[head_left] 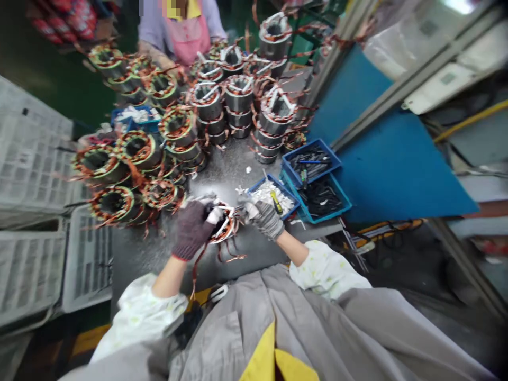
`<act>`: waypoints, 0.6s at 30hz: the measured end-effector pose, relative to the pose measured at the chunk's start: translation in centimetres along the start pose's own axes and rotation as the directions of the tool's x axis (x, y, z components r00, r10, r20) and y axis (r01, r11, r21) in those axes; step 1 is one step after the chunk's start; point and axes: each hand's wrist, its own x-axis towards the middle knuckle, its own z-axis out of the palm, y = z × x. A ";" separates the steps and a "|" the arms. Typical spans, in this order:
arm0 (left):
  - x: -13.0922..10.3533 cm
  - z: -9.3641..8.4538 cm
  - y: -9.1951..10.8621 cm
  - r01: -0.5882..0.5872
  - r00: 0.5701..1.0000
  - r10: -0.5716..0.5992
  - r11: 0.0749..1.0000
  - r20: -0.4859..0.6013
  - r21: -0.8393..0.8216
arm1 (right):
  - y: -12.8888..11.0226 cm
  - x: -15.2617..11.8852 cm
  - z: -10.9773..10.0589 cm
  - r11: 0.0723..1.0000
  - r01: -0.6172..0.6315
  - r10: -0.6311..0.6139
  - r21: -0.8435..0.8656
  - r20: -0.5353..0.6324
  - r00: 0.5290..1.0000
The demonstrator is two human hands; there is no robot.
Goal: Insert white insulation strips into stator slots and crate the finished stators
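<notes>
A stator with copper windings [225,228] stands on the dark table [159,259] in front of me, its copper leads hanging toward the near edge. My left hand [195,225], in a dark purple glove with pale fingertips, is closed on the stator's left rim. On the right side of it, my right hand [264,217], in a grey striped glove, has its fingers pressed together near the winding leads. What those fingers hold is too small and blurred to make out. Part of the stator is hidden behind the left glove.
Stacked stators [238,92] fill the table's far and left sides. At right are a blue tray of white pieces [296,198] with a yellow cutter [277,202], and trays of black tubes [323,197]. A person in a pink apron [188,37] stands opposite. White crates [32,159] stand left.
</notes>
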 end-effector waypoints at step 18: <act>0.3 0.8 0.3 0.051 0.995 -0.049 0.999 -0.085 0.014 | 14.7 -0.9 -15.3 0.654 -0.510 0.578 -0.559 -0.066 0.813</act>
